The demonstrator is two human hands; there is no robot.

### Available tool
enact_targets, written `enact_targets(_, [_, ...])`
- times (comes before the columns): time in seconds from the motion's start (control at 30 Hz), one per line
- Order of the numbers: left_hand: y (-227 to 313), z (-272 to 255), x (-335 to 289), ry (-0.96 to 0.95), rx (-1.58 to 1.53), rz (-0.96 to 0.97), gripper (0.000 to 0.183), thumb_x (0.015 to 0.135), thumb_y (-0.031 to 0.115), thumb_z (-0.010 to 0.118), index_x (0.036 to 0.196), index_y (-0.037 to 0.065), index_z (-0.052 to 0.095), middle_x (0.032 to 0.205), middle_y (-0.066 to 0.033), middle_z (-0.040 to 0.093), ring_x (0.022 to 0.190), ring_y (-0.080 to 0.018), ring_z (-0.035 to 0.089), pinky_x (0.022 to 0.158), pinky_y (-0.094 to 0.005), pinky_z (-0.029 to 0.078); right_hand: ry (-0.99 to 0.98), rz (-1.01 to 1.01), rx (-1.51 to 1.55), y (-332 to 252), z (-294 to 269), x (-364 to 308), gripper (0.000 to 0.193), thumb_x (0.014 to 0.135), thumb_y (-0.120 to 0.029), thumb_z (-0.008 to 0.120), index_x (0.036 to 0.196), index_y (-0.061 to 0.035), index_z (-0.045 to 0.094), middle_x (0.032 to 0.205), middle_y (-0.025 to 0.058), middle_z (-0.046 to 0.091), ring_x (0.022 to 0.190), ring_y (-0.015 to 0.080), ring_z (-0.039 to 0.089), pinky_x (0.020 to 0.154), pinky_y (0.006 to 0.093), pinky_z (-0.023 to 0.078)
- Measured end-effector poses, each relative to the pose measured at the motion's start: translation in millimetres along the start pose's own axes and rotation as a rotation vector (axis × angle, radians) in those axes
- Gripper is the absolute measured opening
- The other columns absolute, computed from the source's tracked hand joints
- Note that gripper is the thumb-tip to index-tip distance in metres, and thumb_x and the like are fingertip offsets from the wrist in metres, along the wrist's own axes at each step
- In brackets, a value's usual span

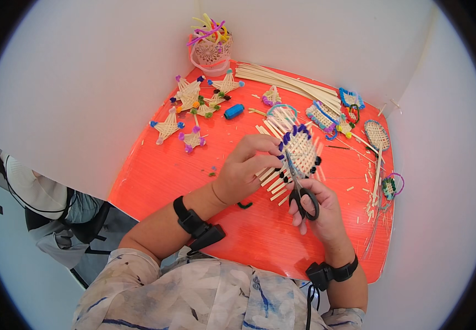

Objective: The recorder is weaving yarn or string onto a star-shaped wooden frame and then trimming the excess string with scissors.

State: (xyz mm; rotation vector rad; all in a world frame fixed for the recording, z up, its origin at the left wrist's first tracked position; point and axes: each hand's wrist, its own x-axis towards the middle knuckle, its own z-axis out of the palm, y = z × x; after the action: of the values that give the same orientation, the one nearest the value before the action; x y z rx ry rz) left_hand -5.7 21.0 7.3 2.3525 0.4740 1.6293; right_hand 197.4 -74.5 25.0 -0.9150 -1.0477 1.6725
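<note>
A round woven piece of pale strips (303,154) is in front of me, with loose strip ends sticking out around it. Dark blue fuzzy wire wraps its upper left edge, and black tufts dot its lower edge. My left hand (243,168) pinches the left edge of this piece between thumb and fingers. Black-handled scissors (295,184) are in my right hand (319,206), fingers around the handles. The blades point up and lie over the left side of the weave. Whether the blade tips touch a strip is too small to tell.
Several woven stars (188,93) with coloured tufts lie at the far left, near a blue spool (233,111). A pink basket (211,58) of fuzzy wires stands at the back corner beside long pale strips (287,80). Small woven pieces (321,115) and offcuts lie right. White walls border the red table.
</note>
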Motion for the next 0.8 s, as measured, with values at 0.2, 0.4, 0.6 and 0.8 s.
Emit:
enact_targets(0.2, [-0.7, -1.9, -1.9, -0.056, -0.002, 0.007, 0.022, 0.068, -0.005, 0.072, 0.087, 0.008, 0.068, 0.102, -0.0078, 0.058, 0.103, -0.0281, 0.059, 0.085, -0.0383, 0.05, -0.046, -0.036, 0.046, 5.5, -1.5, 2.2, 0.036, 0.095, -0.025, 0.06, 0.119, 0.001, 0.054, 0.081, 0.0098, 0.066, 0.061, 0.0138, 0.066, 0.04, 0.0208, 0.047])
enact_targets(0.4, [0.2, -3.8, 1.5, -0.095, 0.032, 0.072, 0.025, 0.066, -0.006, 0.069, 0.087, 0.008, 0.068, 0.101, -0.0073, 0.059, 0.102, -0.0281, 0.059, 0.085, -0.0387, 0.051, -0.06, -0.018, 0.091, 6.0, -3.1, 2.5, 0.042, 0.095, -0.032, 0.06, 0.119, 0.0008, 0.053, 0.083, 0.0106, 0.066, 0.062, 0.0145, 0.066, 0.04, 0.0206, 0.048])
enact_targets(0.6, [3.5, -3.1, 3.8, -0.186, 0.043, 0.125, 0.023, 0.067, -0.006, 0.068, 0.085, 0.007, 0.067, 0.099, -0.006, 0.06, 0.103, -0.028, 0.061, 0.085, -0.0395, 0.051, -0.051, -0.043, 0.134, 5.9, -2.3, 3.0, 0.043, 0.094, -0.033, 0.06, 0.12, 0.0005, 0.052, 0.082, 0.0095, 0.065, 0.06, 0.0132, 0.064, 0.04, 0.02, 0.047])
enact_targets(0.8, [3.9, -3.6, 3.7, -0.164, 0.037, 0.129, 0.022, 0.067, -0.006, 0.068, 0.085, 0.007, 0.067, 0.098, -0.0062, 0.06, 0.102, -0.028, 0.061, 0.084, -0.0394, 0.052, -0.044, -0.047, 0.176, 5.9, -2.1, 3.3, 0.042, 0.094, -0.033, 0.06, 0.119, 0.0007, 0.052, 0.08, 0.0091, 0.063, 0.059, 0.0121, 0.063, 0.038, 0.0193, 0.045])
